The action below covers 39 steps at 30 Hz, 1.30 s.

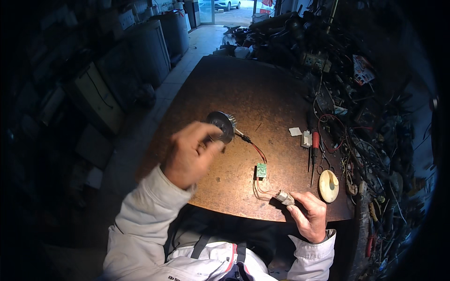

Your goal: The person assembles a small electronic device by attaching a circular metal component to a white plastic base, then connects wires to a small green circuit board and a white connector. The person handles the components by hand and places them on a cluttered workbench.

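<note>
A round lamp head (222,126), with a dark disc face and metal cooling fins behind, stands tilted on the wooden table. My left hand (192,152) is in front of its face, index finger and thumb reaching toward the disc. Motion smears those fingers, so whether they grip the lamp is unclear. A lead runs from the lamp through red and black wires to a small green circuit board (261,170) lying on the table. From the board, thin wires lead to a small whitish plug (284,197). My right hand (309,213) pinches this plug between thumb and fingers near the front edge.
On the table's right side lie a white card piece (295,131), a small white block (306,139), a red-handled screwdriver (315,140), scissors (325,164) and a cream oval dish (329,186). Tangled cables and parts (370,164) pile up along the right edge.
</note>
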{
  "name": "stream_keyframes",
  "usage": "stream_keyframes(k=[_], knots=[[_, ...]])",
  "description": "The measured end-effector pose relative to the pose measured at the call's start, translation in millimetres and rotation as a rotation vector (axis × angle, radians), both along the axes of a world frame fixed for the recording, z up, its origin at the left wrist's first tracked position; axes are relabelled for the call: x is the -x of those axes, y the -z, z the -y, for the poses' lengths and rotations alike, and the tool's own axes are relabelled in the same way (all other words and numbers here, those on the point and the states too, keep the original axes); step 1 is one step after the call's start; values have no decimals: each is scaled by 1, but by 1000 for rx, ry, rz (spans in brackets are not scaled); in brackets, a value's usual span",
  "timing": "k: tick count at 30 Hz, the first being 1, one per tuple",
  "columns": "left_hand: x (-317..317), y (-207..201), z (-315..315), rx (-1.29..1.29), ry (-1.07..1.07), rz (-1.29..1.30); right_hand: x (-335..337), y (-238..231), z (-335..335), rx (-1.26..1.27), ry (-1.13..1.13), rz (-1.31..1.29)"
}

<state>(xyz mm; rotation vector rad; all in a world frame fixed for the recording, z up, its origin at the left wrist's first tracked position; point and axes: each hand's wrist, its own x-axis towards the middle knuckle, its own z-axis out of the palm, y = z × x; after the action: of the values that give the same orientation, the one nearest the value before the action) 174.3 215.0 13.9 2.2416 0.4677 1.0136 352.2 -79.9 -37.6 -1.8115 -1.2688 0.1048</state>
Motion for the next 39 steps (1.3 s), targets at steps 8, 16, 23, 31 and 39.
stream_keyframes(k=[8,16,23,31,39], knots=[[-3,-14,-103,43,166,-406,0,0,-4,14,1,-19],[-40,-5,-110,173,392,-482,-1,-1,-2,45,27,-11],[-41,4,-112,186,418,-469,2,-2,-3,40,46,-1],[-45,6,-107,221,395,-478,2,-5,-3,77,56,-24],[-47,11,-101,139,400,-464,4,-3,-4,52,70,-46]])
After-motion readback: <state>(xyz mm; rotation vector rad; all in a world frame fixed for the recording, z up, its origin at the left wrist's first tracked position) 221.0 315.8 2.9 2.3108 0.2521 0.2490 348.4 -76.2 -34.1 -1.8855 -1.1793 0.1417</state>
